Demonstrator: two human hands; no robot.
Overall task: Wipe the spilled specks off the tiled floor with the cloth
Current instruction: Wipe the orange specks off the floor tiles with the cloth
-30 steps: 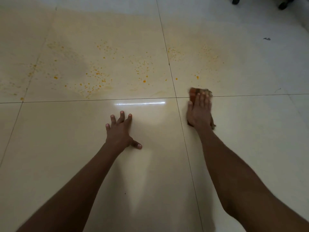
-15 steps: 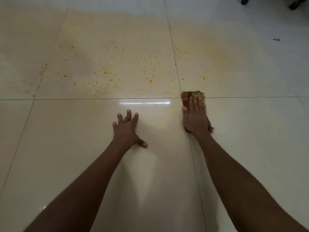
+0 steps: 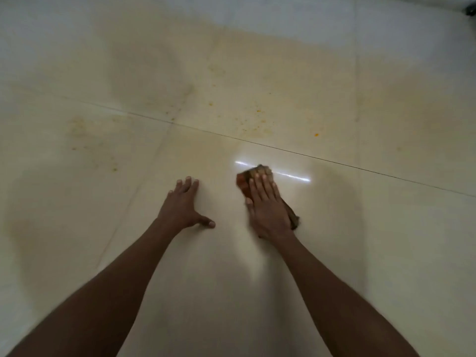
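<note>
Obs., head cam, frame blurred w/ motion, so fine detail is soft.

I take the cloth (image 3: 260, 173) as ref. It is a brown-orange rag, lying flat on the tiled floor (image 3: 386, 240), on the near side of the grout line (image 3: 334, 163) that crosses the view on a slant. A thin bright light reflection (image 3: 293, 176) streaks the tile just beyond and to the right of the cloth.

Right hand (image 3: 266, 210): palm down on top of the cloth, fingers straight and close together, pressing it to the floor, not curled round it. Cloth edges show past the fingertips and along the hand's right side.

Left hand (image 3: 184, 206): just left of the cloth, apart from it, flat on bare tile, fingers spread a little, thumb out toward the cloth. Holds nothing.

Orange specks (image 3: 257, 112): beyond the cloth, across the grout line, scattered over a yellowish smear. One brighter speck (image 3: 316, 135) sits beyond and right of the cloth, close to the line. Fainter yellowish marks (image 3: 77, 127) lie well to the left of the cloth. Can't count specks; too blurred.
</note>
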